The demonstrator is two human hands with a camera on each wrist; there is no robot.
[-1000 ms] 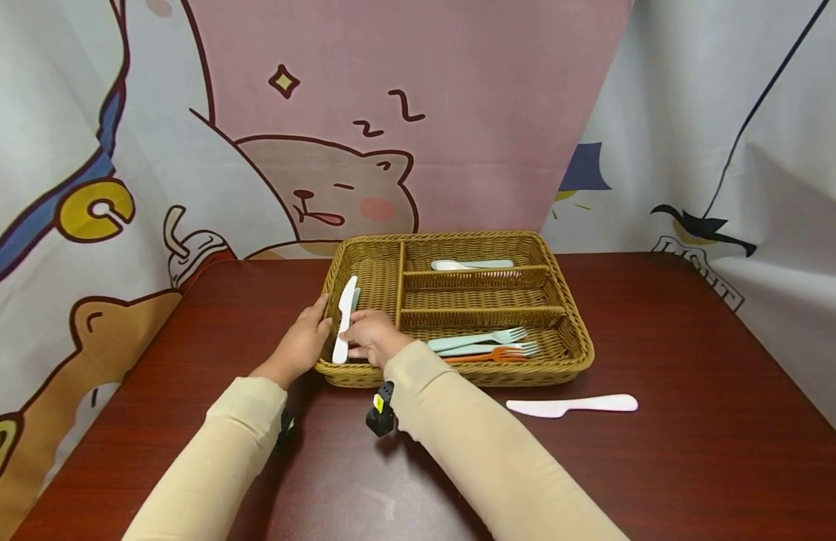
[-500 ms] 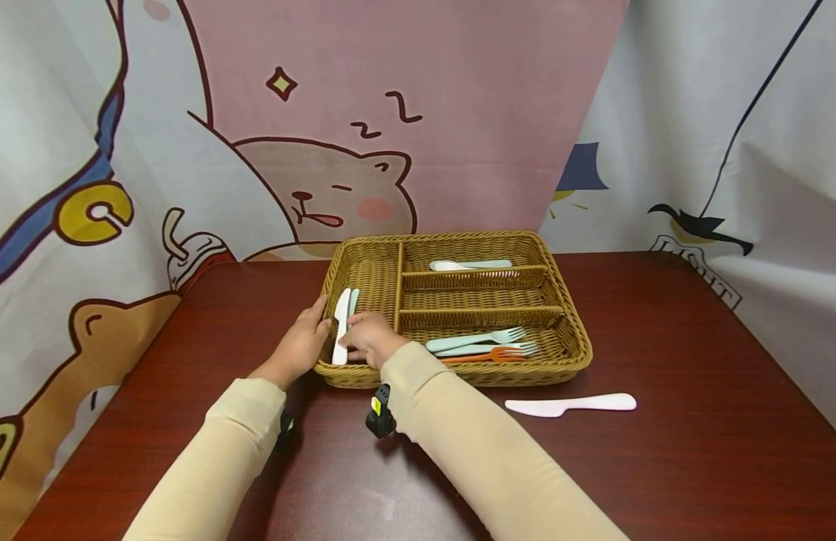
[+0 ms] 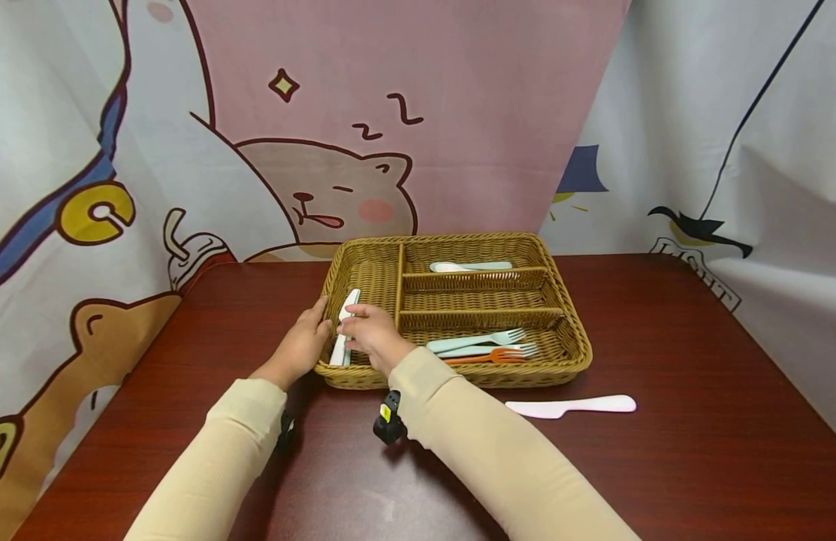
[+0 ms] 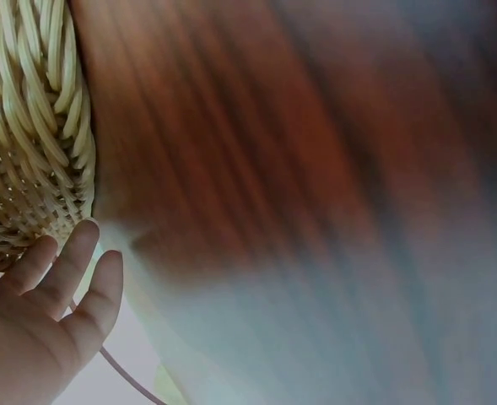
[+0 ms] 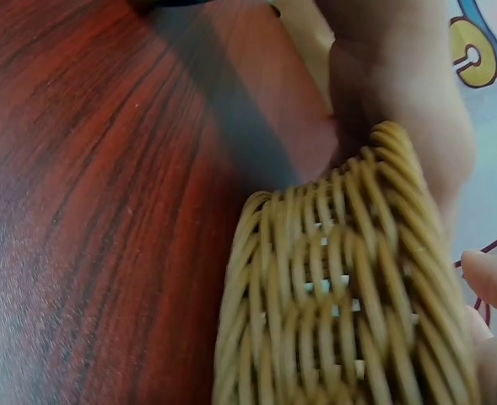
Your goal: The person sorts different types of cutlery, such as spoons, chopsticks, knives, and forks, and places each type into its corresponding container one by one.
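Observation:
In the head view, a white knife (image 3: 338, 352) lies lengthwise in the left compartment of the wicker basket (image 3: 580, 330), close to its left wall. A pale green utensil lies mostly hidden beneath it. My right hand (image 3: 375, 334) is over the knife's middle, its fingers loosely spread and touching or just above it; the right wrist view hides most of this behind the basket wall. My left hand (image 3: 299, 347) rests against the basket's left side. Its fingers (image 4: 67, 270) look relaxed beside the weave in the left wrist view.
A pale pink knife (image 3: 571, 406) lies on the dark red table (image 3: 688, 330) in front of the basket. Several forks, two pale green (image 3: 475, 340) and one orange (image 3: 502, 355), lie in the front right compartment. Spoons (image 3: 470, 266) lie in the back right one.
The white knife has come down into the left compartment and now slants over the pale green utensil. My right hand's fingers have loosened from its handle and shifted slightly forward. The left hand stays put.

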